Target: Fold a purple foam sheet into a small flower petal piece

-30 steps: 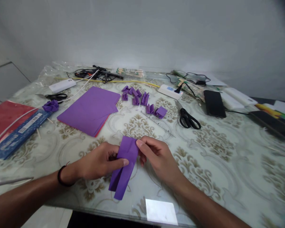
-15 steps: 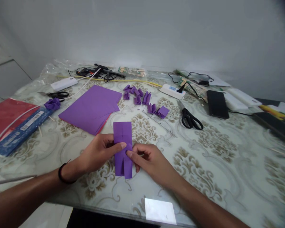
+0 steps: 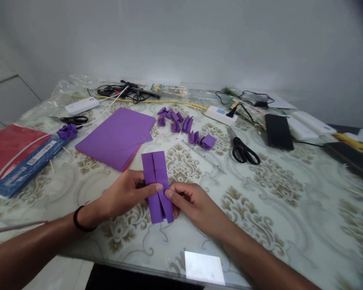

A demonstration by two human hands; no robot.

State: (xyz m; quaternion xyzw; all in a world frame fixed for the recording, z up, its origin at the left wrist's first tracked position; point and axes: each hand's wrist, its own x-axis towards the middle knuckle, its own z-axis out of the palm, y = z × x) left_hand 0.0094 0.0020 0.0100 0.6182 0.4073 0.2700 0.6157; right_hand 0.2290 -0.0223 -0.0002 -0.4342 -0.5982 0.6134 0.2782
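A folded strip of purple paper is held up over the table's near middle, its two long flaps meeting along a centre seam that gapes at the lower end. My left hand pinches its left edge, thumb flat across the front. On the opposite edge my right hand grips with thumb in front and fingers behind. Beyond the hands lie several small folded purple paper pieces. To their left is a stack of purple paper sheets, with a bit of red showing underneath.
A clear ruler and black-handled scissors lie right of centre. Farther right is a black phone. A white power strip and a glue gun sit toward the wall. At left are a red and blue packet and crumpled purple paper.
The paper strip has tilted, its top leaning left and its bottom swinging right. Its upper flaps now show a longer seam. Both hands keep their hold.
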